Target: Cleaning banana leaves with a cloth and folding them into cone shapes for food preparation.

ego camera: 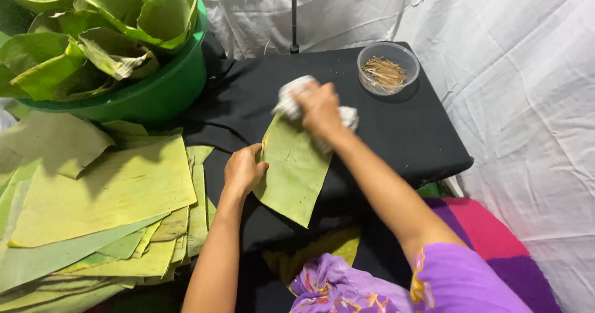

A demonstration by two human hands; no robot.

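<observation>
At a black-draped counter (396,133), a person's right hand (319,107) grips a crumpled white cloth (290,99), wiping the far end of a flat green banana-leaf sheet (296,173) pinned by the open left hand (243,170); remaining strokes, seemingly, call for steady pressure.

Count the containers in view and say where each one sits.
2. A green basin full of folded leaves stands at the upper left; a small clear bowl of thin sticks sits at the black table's far right. Others may lie outside the frame.
</observation>
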